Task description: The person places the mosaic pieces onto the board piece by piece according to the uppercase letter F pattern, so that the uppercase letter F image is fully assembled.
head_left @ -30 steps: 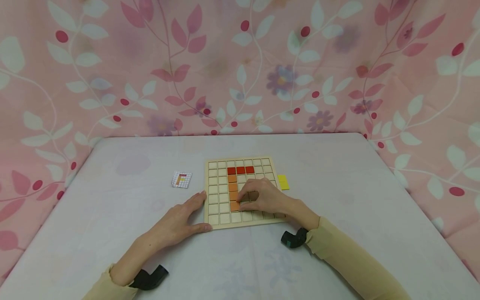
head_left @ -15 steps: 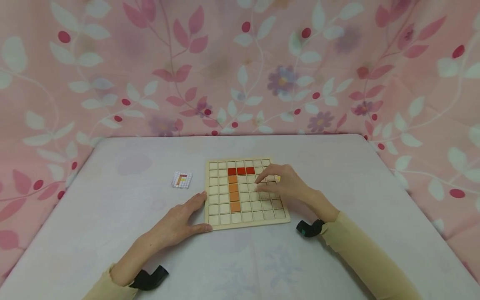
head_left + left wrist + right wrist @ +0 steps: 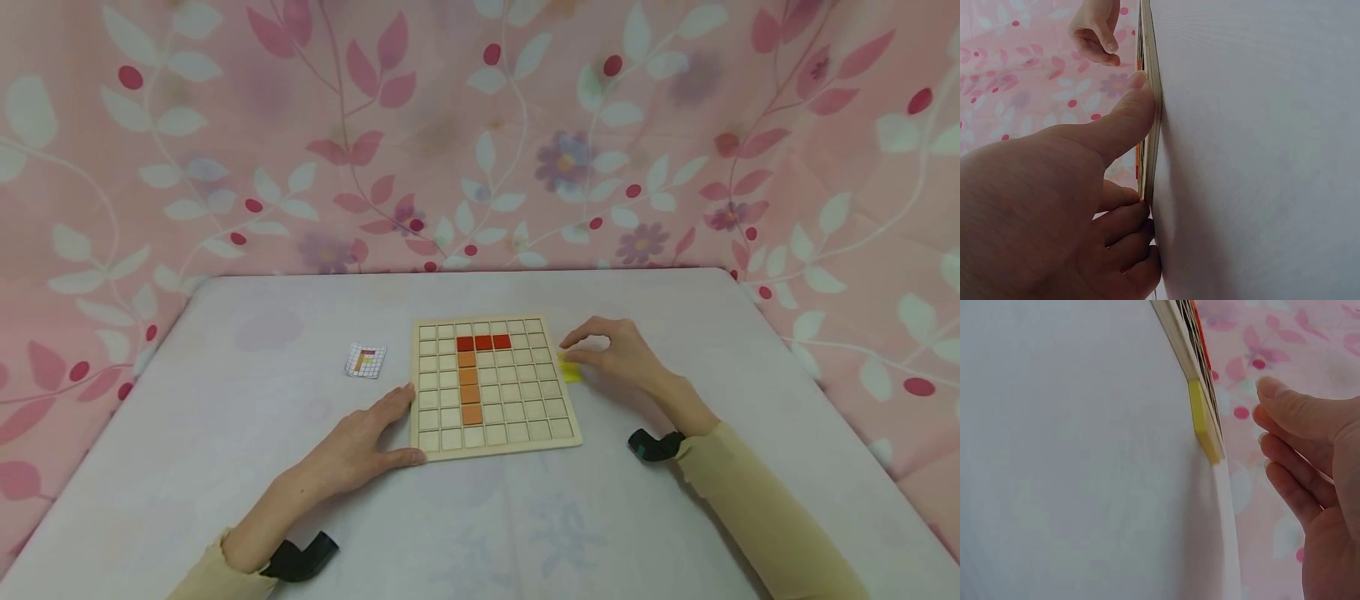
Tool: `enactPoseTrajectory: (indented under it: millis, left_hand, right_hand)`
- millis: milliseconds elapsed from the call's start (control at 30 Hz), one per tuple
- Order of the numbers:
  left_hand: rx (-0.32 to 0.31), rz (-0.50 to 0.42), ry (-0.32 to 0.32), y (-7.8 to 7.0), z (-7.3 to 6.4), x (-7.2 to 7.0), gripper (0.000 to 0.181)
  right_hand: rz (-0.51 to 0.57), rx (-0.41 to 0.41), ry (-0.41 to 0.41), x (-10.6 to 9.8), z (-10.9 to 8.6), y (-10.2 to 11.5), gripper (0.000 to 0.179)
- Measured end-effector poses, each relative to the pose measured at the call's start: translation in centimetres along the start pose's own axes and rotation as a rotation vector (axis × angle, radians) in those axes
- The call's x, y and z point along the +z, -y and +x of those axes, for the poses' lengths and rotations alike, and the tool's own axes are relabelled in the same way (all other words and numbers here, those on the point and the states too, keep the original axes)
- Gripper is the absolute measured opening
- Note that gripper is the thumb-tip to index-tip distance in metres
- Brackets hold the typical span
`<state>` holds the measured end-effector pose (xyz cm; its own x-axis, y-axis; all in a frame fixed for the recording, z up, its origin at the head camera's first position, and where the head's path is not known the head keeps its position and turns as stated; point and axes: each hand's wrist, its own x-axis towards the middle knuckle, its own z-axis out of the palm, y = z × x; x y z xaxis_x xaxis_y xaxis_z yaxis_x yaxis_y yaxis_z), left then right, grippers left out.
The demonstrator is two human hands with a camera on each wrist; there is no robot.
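Observation:
A pale wooden grid board lies on the table. Three red tiles form a row near its far side, and several orange tiles run down from the left one. My left hand rests against the board's left edge, its thumb at the near left corner. My right hand is off the board's right edge, over yellow tiles. In the right wrist view, the thumb and fingers of that hand hold nothing and stay apart from the yellow tiles.
A small gridded card with a coloured pattern lies left of the board. White cloth covers the table, and a pink patterned curtain stands behind it. Black devices sit on both wrists.
My right hand has let go of the lowest orange tile and moved right across the board to the yellow tiles. My left hand has stayed in place.

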<state>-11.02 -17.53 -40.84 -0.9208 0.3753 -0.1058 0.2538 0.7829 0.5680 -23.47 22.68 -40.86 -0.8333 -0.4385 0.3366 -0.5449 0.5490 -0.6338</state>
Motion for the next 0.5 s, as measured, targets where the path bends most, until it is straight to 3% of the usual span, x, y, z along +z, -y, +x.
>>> enactPoseTrajectory:
  millis: [267, 500]
  left_hand:
    - [-0.012, 0.004, 0.002, 0.0, -0.1, -0.1, 0.1]
    - [-0.013, -0.001, 0.008, 0.0, -0.1, 0.0, 0.1]
  right_hand:
    - [-0.042, 0.016, -0.032, -1.2, -0.6, -1.5, 0.019]
    - [-0.035, 0.062, 0.0, -1.4, -0.8, -1.9, 0.019]
